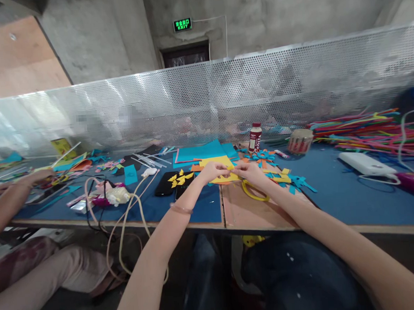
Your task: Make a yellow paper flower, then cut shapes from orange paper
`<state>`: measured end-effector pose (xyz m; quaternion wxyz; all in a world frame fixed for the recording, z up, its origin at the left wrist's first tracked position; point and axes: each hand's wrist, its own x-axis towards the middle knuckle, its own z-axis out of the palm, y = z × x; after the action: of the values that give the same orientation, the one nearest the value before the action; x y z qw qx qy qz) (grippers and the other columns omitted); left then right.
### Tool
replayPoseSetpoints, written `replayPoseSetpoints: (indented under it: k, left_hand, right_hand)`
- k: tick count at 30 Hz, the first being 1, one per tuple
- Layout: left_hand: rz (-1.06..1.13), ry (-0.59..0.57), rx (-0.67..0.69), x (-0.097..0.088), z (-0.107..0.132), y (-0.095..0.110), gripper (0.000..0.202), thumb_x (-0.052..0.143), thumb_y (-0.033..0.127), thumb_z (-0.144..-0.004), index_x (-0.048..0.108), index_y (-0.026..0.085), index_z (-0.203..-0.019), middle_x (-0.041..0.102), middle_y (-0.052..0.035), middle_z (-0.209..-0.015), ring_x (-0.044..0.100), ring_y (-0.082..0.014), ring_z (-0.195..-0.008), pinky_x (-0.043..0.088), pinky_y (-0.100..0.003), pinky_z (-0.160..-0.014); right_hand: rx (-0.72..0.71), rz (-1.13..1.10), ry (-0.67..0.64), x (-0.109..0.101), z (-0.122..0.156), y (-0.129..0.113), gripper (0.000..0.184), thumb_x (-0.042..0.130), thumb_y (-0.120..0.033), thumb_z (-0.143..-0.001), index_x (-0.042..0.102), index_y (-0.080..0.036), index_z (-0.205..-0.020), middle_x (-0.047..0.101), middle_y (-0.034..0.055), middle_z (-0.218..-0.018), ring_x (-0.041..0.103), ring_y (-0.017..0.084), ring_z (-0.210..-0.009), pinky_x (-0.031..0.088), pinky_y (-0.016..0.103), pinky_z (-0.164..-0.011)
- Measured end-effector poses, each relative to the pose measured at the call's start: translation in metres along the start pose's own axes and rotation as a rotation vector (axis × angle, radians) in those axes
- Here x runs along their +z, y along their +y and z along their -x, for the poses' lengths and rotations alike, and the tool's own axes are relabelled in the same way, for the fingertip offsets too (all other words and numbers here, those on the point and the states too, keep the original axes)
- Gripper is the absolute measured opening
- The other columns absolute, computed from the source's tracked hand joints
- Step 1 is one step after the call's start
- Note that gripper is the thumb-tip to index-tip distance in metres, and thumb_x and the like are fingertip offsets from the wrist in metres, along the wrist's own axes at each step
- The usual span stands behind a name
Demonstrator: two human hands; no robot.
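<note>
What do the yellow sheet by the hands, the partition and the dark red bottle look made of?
Yellow sheet: probably matte paper or card, lying flat without shine.
Partition: likely metal, with silvery glare and punched holes.
Dark red bottle: perhaps plastic, smooth-looking with white lettering; glass can't be ruled out.

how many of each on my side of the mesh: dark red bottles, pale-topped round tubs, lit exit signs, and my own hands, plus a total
Dark red bottle: 1
Pale-topped round tub: 1
Lit exit sign, on the wall beyond the mesh: not on your side, 0
Your hands, left hand and right hand: 2
Total: 4
</note>
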<state>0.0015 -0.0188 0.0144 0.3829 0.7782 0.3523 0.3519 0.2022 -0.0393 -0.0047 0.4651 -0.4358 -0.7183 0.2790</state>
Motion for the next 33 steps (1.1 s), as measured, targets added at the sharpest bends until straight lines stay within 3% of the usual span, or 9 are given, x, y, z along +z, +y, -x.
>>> replayPoseSetpoints:
  k: [18,23,29,33]
  left_hand:
    - [-0.056,-0.098,0.039,0.0,-0.001,-0.006,0.021,0.068,0.029,-0.067,0.072,0.011,-0.077,0.071,-0.0053,-0.073,0.064,-0.0149,-0.07,0.046,-0.024,-0.065]
    - [-0.055,-0.115,0.045,0.002,-0.002,-0.005,0.023,0.068,0.029,-0.068,0.073,0.011,-0.081,0.071,-0.0052,-0.075,0.064,-0.0159,-0.072,0.047,-0.026,-0.069]
    - [-0.028,-0.104,0.066,0.001,-0.003,-0.006,0.021,0.068,0.029,-0.068,0.072,0.011,-0.077,0.07,-0.0054,-0.073,0.063,-0.0148,-0.07,0.047,-0.026,-0.068]
    - [-0.005,-0.107,0.07,0.001,-0.003,-0.007,0.021,0.07,0.031,-0.067,0.07,0.011,-0.074,0.069,-0.0055,-0.072,0.062,-0.014,-0.068,0.047,-0.025,-0.067]
  right_hand:
    - [-0.003,0.02,0.001,0.008,0.0,0.002,0.037,0.067,-0.053,-0.072,0.073,-0.017,-0.08,0.068,0.0035,-0.074,0.057,0.018,-0.067,0.042,0.027,-0.063]
    - [0.0,0.04,0.034,0.008,-0.002,0.008,0.039,0.067,-0.053,-0.07,0.072,-0.014,-0.074,0.066,0.0043,-0.067,0.055,0.017,-0.064,0.04,0.027,-0.059]
    - [-0.005,0.027,0.039,0.009,-0.002,0.007,0.045,0.065,-0.057,-0.071,0.072,-0.014,-0.081,0.065,0.0041,-0.07,0.054,0.017,-0.064,0.038,0.026,-0.058]
    - [0.002,0.032,0.052,0.007,0.0,0.001,0.045,0.065,-0.059,-0.069,0.068,-0.013,-0.07,0.06,0.0029,-0.064,0.049,0.015,-0.061,0.036,0.026,-0.056]
